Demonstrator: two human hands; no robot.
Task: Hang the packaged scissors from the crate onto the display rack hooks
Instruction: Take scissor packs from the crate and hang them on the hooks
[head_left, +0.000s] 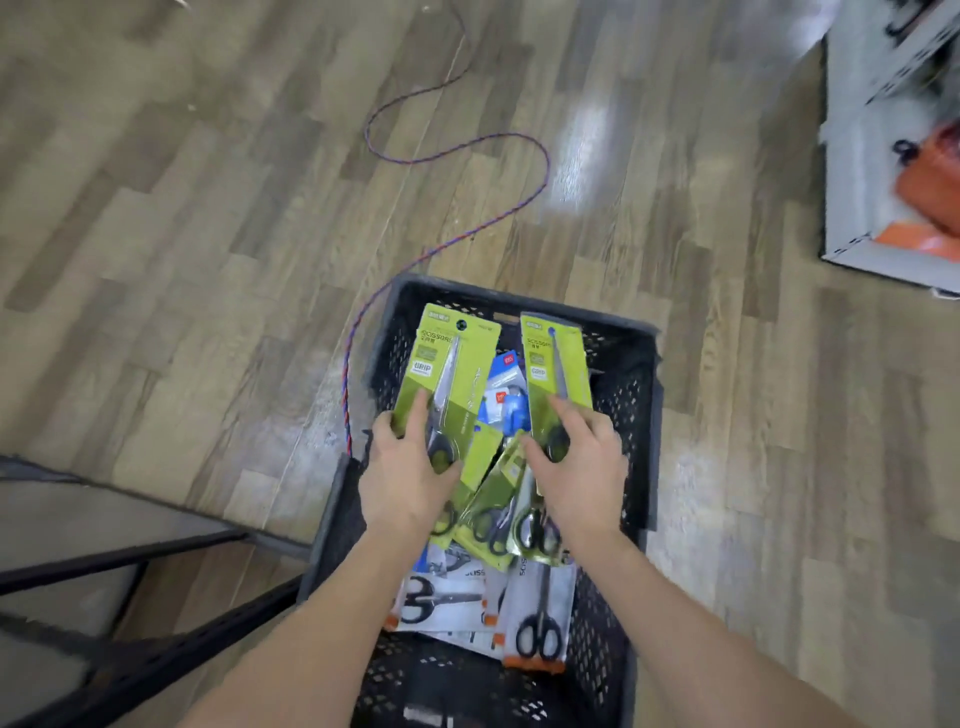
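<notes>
A: Report the state of each hand.

B: The left hand (402, 470) grips the lower end of a green scissors pack (447, 374), thumb across the card front. The right hand (579, 467) grips a second green pack (558, 374) the same way. Both packs point away from the person, raised above the crate's contents.

A: Location of the remaining stock?

B: Inside the black perforated crate (631, 395) on the wood-pattern floor (208, 208). More green packs (493, 512) lie under the hands; white packs with orange edging (537, 618) lie nearer the person; blue packaging (506, 400) shows between the two raised packs.

A: Surroundings?

B: A red-and-blue braided cord (457, 150) winds across the floor to the crate's left side. A grey shelf unit (878, 156) holding orange goods, blurred, stands at upper right.
</notes>
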